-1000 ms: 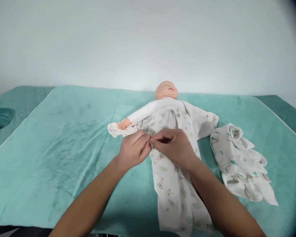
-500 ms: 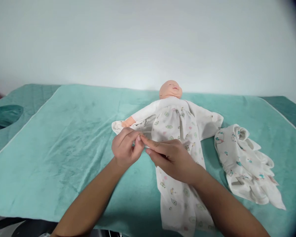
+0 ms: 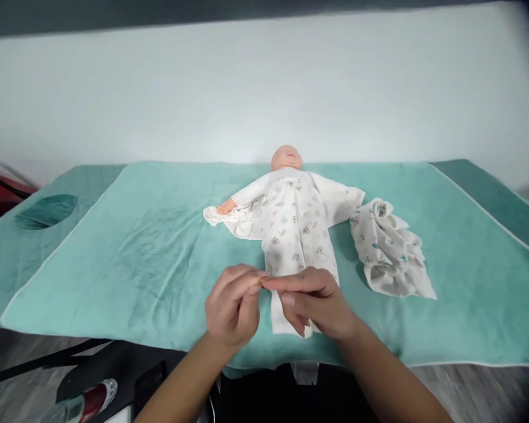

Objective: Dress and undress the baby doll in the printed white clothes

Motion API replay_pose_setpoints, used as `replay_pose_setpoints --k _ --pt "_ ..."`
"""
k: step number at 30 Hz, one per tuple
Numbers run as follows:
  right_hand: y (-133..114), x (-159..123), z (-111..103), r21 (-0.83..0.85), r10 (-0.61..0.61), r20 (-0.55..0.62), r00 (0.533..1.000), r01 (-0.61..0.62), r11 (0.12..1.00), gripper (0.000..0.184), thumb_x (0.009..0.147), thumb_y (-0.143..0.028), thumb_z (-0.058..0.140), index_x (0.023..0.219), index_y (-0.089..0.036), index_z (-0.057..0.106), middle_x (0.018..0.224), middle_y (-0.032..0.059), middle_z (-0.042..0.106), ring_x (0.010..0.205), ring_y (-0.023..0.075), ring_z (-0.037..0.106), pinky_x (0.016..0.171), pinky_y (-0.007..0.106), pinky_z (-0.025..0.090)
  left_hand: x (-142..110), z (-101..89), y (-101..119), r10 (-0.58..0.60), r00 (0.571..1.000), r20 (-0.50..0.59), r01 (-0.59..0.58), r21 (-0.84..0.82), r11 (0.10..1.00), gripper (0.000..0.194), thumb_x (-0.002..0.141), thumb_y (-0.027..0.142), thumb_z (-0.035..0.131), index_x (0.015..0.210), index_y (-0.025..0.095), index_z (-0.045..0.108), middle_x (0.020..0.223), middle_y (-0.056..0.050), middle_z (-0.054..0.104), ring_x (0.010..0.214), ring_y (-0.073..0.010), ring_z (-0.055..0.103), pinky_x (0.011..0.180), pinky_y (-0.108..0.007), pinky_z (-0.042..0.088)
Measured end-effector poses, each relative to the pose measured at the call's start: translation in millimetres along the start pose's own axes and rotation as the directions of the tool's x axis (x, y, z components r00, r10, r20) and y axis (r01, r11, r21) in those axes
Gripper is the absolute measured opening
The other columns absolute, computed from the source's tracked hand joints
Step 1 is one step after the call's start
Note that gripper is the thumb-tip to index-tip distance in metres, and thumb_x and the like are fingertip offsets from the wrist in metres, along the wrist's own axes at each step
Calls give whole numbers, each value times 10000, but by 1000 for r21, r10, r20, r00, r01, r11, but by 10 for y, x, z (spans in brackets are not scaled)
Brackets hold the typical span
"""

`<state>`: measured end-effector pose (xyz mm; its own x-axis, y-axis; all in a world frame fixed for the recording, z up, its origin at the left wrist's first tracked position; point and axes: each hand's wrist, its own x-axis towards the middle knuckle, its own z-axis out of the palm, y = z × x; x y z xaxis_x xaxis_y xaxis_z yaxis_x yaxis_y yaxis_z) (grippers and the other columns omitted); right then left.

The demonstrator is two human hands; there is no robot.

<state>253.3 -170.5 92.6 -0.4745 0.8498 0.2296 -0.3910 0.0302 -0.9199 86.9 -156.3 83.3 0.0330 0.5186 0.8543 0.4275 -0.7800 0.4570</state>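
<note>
a pale wall fills the space ahead of me. against it stands a wide bed under a soft green cover, with an oval face opening towards its left end. a doll lies on its back near the middle of the bed, head by the wall, arms spread, legs pointing at me. a long white garment with small pastel prints lies over its front; the doll's hand on my left shows bare, resting on white cloth, while on my right a white sleeve covers the other. just beside that sleeve is a bundle of white cloth with teal prints. my hands meet over the garment's lower end: the left hand is curled, thumb against bent fingers, and the right hand stretches its index finger to touch those fingertips. i cannot tell whether anything small is pinched there.
</note>
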Motion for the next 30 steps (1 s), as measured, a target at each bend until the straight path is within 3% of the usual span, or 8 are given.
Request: replay_pose_setpoints --k 6,9,11,14,16,20,26,30 --pt "-110 -596 76 11 -33 -23 999 33 999 359 922 -351 625 1258 -239 685 560 -37 569 431 74 452 438 206 378 -291 -165 616 -136 976 171 160 -137 978 167 918 168 545 995 242 672 818 -58 669 764 -199 644 622 -354 541" --pt "-134 -717 -71 -47 -22 -163 986 14 999 327 913 -353 633 1206 -222 696 654 -22 590 492 87 469 487 234 401 -370 -249 808 -153 906 395 226 -143 964 218 923 115 495 937 236 676 819 -59 666 750 -178 638 624 -321 529" --pt "-144 -740 -221 -99 -28 -278 960 0 995 292 913 -350 631 1159 -208 700 665 -26 580 520 93 473 527 249 402 -435 -303 894 -83 734 674 235 -138 962 260 924 106 478 968 243 695 895 -67 698 820 -177 663 697 -312 545" --pt "-170 -669 -480 -179 -52 -402 914 -23 984 258 915 -347 619 1108 -194 693 676 -31 569 558 98 475 575 259 388 -523 -352 945 75 322 944 261 -165 951 146 905 221 587 860 254 723 861 -27 733 811 -176 697 729 -289 550" --pt "-187 -512 -678 -231 -82 -448 890 -27 973 260 908 -361 611 1092 -192 684 703 -30 565 593 106 484 598 261 395 -480 -335 912 97 197 976 278 -150 949 125 883 295 642 803 255 730 878 -2 752 793 -172 712 733 -279 551" --pt "-168 106 -1234 -450 -238 -559 794 -49 892 309 872 -389 599 1100 -189 657 856 12 627 762 151 568 696 279 449 47 -54 604 -2 315 949 256 -82 963 372 978 173 432 1251 310 645 1357 -40 621 1231 -193 598 1020 -341 492" --pt "64 887 -2260 -770 -520 -637 568 -439 463 401 862 -227 571 1222 -51 589 1270 225 593 1216 296 495 1057 425 332 1097 1165 -412 -195 695 693 60 215 975 379 958 232 460 1320 213 571 1346 -94 603 1292 -248 518 1117 -443 407" --pt "220 908 -2570 -805 -474 -575 667 -563 186 332 891 -267 604 1192 -130 629 1239 174 632 1186 333 504 1046 460 296 1445 1981 -963 -287 613 736 -140 459 877 369 949 218 421 1267 167 601 1323 -111 606 1252 -255 531 1047 -392 443"
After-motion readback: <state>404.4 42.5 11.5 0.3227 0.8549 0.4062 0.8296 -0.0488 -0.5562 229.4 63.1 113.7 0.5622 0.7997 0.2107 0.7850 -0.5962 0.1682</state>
